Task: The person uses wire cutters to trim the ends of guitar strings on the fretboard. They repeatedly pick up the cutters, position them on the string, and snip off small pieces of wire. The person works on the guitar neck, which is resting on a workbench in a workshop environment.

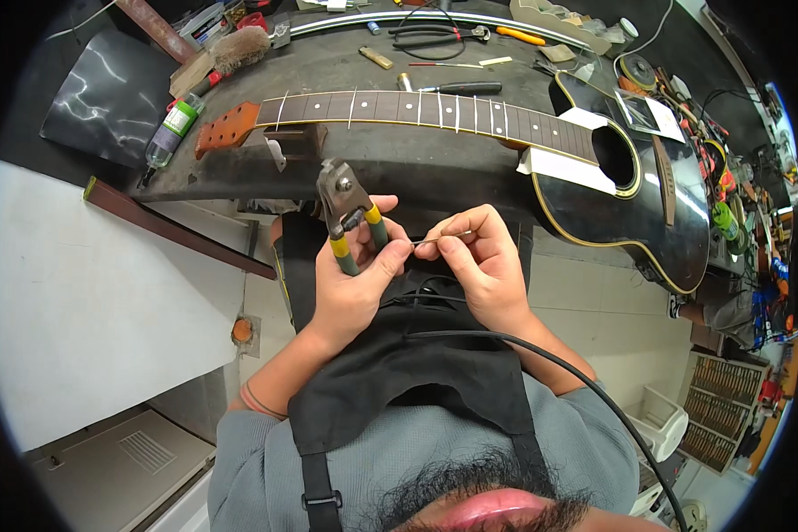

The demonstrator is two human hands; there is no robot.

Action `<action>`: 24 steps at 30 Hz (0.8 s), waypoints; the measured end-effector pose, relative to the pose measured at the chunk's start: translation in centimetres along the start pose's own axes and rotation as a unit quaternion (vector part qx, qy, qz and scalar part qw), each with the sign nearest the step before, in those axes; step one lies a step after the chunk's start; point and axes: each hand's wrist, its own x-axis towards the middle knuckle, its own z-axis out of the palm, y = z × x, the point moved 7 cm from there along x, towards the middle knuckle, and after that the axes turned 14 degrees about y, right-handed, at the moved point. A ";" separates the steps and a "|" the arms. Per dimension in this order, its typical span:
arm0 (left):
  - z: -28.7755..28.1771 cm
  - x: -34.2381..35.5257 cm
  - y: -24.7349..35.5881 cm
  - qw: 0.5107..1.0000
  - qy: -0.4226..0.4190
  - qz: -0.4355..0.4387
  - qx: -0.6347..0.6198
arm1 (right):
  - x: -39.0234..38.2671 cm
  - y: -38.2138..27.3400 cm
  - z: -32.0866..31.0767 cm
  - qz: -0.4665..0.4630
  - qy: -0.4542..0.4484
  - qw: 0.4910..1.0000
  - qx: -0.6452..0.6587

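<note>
My left hand [350, 288] is closed around a pair of cutting pliers [343, 191] with green and yellow handles, its metal head pointing up and away from me. Between my two hands runs a short thin piece of metal wire [429, 240]. My right hand [486, 266] pinches it between thumb and fingers, while the left thumb and fingertips meet its other end. Beyond the hands, a black acoustic guitar [585, 217] lies face up on the bench, body to the right. White strips cross its fretboard [319, 108], and white sheets cover parts beside the soundhole.
A dark neck support [301, 142] stands under the guitar neck. On the bench [239, 173] lie a hammer [461, 88], black pliers [439, 35], a brush [241, 49] and a bottle [173, 129]. A black cable [541, 348] crosses my apron. A white panel [106, 301] fills the left.
</note>
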 end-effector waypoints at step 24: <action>3.8 2.9 3.3 0.934 -0.039 0.338 0.106 | 2.0 -6.4 -0.7 -0.210 0.059 0.918 -0.331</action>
